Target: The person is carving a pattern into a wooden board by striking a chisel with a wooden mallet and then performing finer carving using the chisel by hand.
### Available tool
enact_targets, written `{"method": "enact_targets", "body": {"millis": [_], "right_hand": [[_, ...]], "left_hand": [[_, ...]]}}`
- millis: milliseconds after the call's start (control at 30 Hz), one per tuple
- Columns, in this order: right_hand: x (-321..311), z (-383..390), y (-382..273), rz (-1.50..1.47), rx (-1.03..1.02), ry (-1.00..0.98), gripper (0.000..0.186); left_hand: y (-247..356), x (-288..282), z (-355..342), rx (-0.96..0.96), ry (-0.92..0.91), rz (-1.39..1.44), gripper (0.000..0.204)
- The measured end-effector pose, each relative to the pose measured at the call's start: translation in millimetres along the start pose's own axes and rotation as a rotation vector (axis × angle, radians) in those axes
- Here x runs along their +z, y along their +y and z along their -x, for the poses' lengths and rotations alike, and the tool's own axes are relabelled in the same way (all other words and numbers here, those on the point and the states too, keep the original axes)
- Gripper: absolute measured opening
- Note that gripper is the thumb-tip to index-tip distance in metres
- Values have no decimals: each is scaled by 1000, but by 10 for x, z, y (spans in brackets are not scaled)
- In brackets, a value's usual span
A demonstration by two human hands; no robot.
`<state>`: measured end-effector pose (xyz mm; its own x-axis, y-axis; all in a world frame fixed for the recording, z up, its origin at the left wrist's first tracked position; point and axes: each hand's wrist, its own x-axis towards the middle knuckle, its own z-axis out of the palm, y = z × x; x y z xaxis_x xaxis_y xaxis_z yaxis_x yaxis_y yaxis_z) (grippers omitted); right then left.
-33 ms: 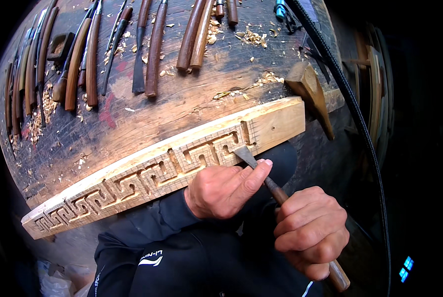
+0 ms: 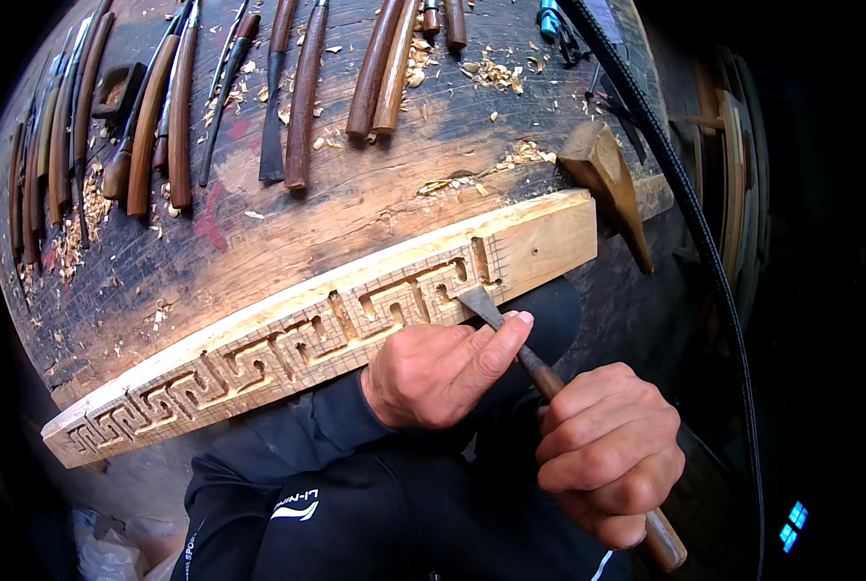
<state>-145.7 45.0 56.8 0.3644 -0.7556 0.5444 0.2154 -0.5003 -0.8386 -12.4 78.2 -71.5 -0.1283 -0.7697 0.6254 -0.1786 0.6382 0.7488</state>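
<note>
A long pale wooden board (image 2: 549,242) lies slantwise across the bench's near edge, its face carved with an angular key pattern over a pencilled grid. My right hand (image 2: 609,455) wraps round the wooden handle of a chisel (image 2: 481,306). The chisel's flat blade touches the board at the carving's right end, below a curved groove. My left hand (image 2: 443,373) rests against the board's lower edge, with thumb and forefinger closed on the chisel's metal shank. Its other fingers are curled and partly hidden.
Several chisels and gouges (image 2: 305,107) lie along the bench's far side among wood shavings (image 2: 491,74). A wooden mallet (image 2: 607,179) sits beyond the board's right end. A black braided cable (image 2: 690,203) hangs down the right side. A small dark block (image 2: 118,92) stands at far left.
</note>
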Motion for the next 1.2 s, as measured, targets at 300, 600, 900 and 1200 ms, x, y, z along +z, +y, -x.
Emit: {"method": "enact_targets", "body": {"millis": [300,600,900,1200], "right_hand": [[5,-131,134,6,68,-22,51],[-53,-168,45,96,180,134,53],[-319,193,-271,-146,-38,10,53],[-141,288,-149,-209,-79,123,61]], "left_hand": [[33,-27,2,-58,-22,-43,56],[76,-4,-101,-123,-119,-17,52],[307,-177,-229,45,-308,-102,53],[172,-390,-190,212,-364,-289,56]]}}
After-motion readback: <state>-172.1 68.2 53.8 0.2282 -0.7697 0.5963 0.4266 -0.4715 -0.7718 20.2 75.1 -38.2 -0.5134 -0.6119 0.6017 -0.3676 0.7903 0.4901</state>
